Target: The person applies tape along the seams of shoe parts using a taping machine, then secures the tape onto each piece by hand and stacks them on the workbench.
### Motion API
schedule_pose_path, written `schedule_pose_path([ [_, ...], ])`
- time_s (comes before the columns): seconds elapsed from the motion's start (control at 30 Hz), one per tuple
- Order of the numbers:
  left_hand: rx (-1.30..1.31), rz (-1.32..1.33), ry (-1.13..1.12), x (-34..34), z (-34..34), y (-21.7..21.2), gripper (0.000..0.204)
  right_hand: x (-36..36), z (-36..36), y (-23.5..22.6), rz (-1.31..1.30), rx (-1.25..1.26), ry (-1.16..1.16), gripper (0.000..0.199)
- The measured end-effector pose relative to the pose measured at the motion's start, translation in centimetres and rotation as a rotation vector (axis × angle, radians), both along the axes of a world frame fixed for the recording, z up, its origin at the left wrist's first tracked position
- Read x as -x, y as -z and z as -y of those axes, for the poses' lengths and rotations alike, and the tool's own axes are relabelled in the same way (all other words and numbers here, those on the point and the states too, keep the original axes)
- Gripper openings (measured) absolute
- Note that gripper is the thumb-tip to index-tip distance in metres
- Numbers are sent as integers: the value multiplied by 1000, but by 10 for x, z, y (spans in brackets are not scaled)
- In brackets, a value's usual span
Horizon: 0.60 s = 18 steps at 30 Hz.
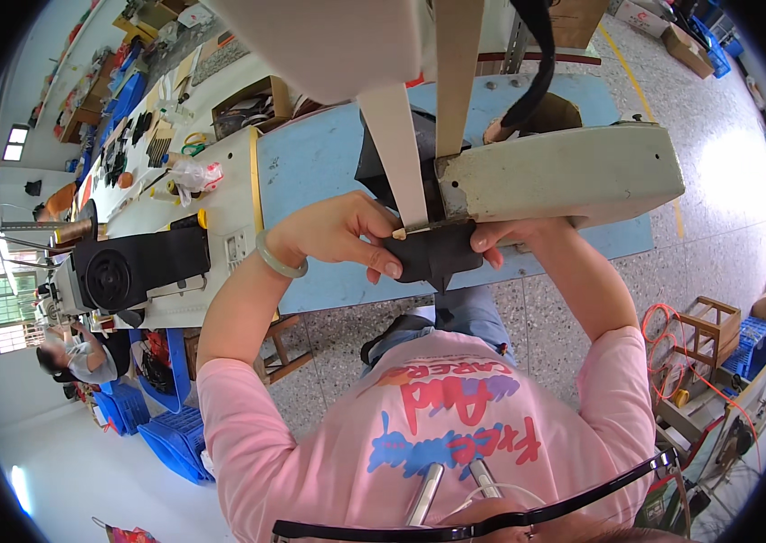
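Note:
A small dark black piece of sheet material [442, 256], perhaps leather or fabric, spans both hands at the near side of a grey-green machine head [573, 172]. My left hand [342, 233], with a pale bangle on its wrist, pinches the left edge between thumb and fingers. On the other edge, my right hand [523, 237] has its thumb on top and fingertips below, partly hidden under the machine head. The upper edge of the piece meets the machine's end, where a light flat strip [401, 154] comes down. Behind that strip lies more black material [374, 163] on the blue tabletop [306, 172].
A white table [231, 195] adjoins on the left, with an open cardboard box [256, 104], green-handled scissors [194, 143] and a black sewing machine [143, 267]. Blue baskets [175, 443] stand on the floor. Another person [93, 353] sits far left. Orange hose [659, 353] lies at right.

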<state>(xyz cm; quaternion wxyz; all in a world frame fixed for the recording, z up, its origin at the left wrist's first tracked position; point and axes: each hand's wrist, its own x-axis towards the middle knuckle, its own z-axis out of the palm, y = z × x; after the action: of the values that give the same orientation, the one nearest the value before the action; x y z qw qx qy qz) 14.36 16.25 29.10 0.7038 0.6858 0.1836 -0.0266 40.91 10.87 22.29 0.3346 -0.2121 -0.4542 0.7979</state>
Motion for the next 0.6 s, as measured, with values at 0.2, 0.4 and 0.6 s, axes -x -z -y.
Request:
schedule_pose_path([
  [0.2,163,-25,-56,1,-7,5,22,0,-5,9,-165,109,119,34],
  [0.4,228,16,-57,-2,-9,6,23,-1,-9,15,-324,211,285,32],
  [0.6,180,38,-14,0,-12,12,21,0,-9,21,-400,266,392,31],
])
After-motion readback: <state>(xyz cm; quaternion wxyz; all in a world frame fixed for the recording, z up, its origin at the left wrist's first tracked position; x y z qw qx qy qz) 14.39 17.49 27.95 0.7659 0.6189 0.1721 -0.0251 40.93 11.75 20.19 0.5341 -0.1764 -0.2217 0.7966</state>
